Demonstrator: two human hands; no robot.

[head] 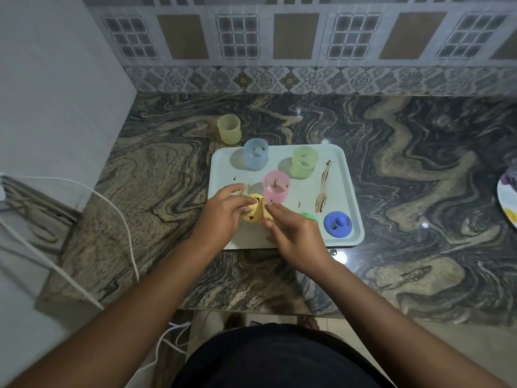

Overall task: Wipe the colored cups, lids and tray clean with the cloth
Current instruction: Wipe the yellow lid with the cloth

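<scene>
1. Marble counter (391, 191): the pale tray (347, 191) lies close to its near edge. A hard scrub could slide the tray toward the person and off
2. Tray: brown smears (321, 201) streak its right half, with more by the left hand (223, 212). Wiping across them while the cups stand there would likely push muck onto the cup bases
3. Cups: the pink cup (276, 186) stands just beyond both hands, spotted brown, so a stray knuckle could tip it. The blue cup (255, 155) and green cup (304, 162) at the tray's far side are spotted too. The yellow cup (229, 129) stands on the counter, well apart, and returning it to the dirty tray would soil it
4. Lids: the blue lid (337, 224) sits stained at the near right corner. The green lid (309, 217) is mostly hidden behind the right hand (293, 236), whose wrist could drag it
5. Yellow lid (251, 212): held over the tray's near left, with the left fingers curled round it. The right thumb and fingers pinch a pale yellow fold, judged the cloth (267, 215), though its colour is too close to the lid's to be sure. Small and likely slick, the lid could pop free into the pink cup
</scene>
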